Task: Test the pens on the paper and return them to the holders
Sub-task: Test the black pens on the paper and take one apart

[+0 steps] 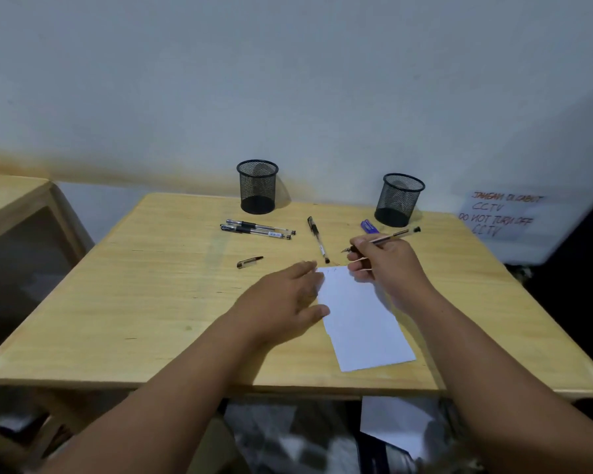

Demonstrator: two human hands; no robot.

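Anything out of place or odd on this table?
Mildly: a loose pen cap lies alone left of the paper, and both holders look empty while three pens lie on the table.

Two holders (257,186) (399,199), four pens (260,226) (255,231) (318,239) (387,239) — one paper (360,319).

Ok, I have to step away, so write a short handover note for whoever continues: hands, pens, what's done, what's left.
Right hand grips an uncapped pen, tip just beyond the paper.
Left hand lies flat on the paper's left edge.
Three capped pens and a loose cap lie on the table.
Both holders look empty.
Done: faint marks at the paper's top.
Left: cap this pen, test any untested ones, return all four.
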